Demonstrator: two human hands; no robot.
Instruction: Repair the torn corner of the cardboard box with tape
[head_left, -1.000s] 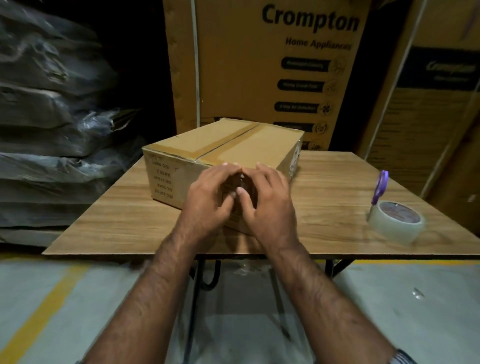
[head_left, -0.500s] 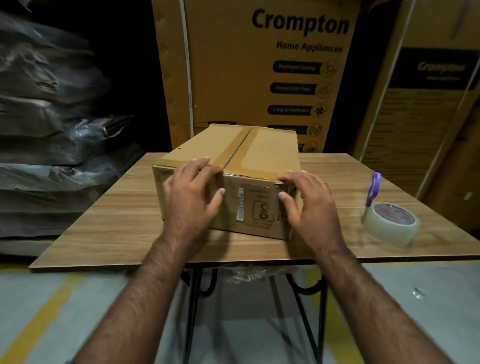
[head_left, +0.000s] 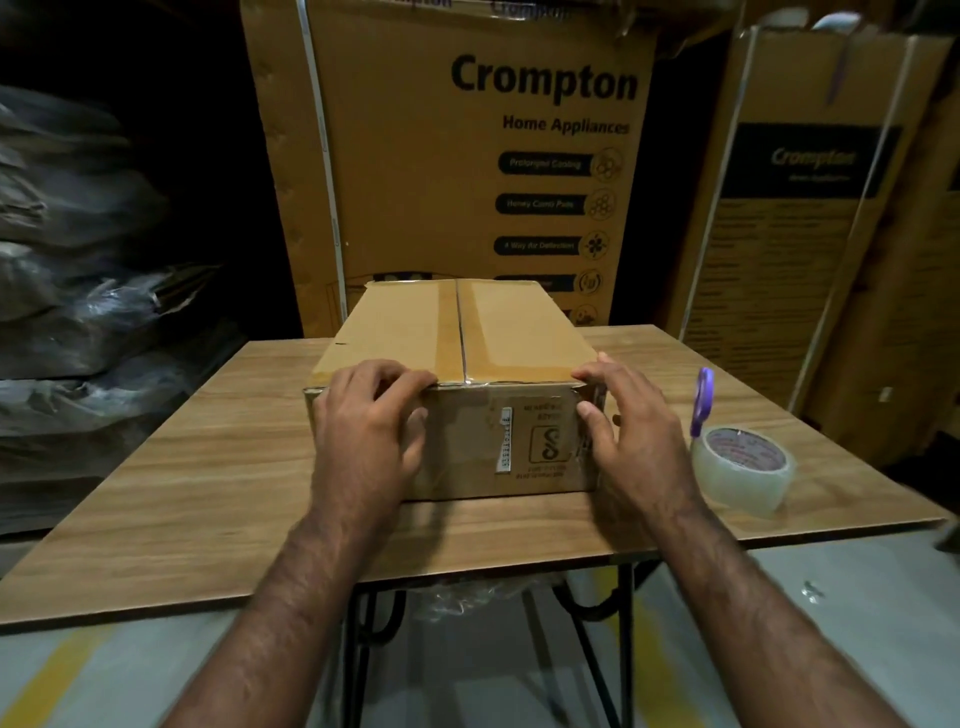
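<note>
A brown cardboard box (head_left: 457, 332) lies on the wooden table (head_left: 208, 467), its short end facing me and brown tape along its top seam. My left hand (head_left: 363, 431) grips the near left top corner, fingers curled over the top edge. My right hand (head_left: 628, 431) holds the near right top corner, fingers on top and thumb on the front face. The cardboard at that right corner looks creased. A roll of clear tape (head_left: 743, 467) lies flat to the right of the box, with purple-handled scissors (head_left: 701, 400) leaning behind it.
Large Crompton cartons (head_left: 467, 156) stand right behind the table, another (head_left: 810, 208) at the right. Plastic-wrapped bundles (head_left: 78, 260) are stacked at the left. The table's near edge lies under my forearms, with black metal legs (head_left: 363, 649) and a grey floor with a yellow line below.
The box has turned from corner-on to square, its short end now facing me. My hands have spread apart from its near corner to its two near top corners.
</note>
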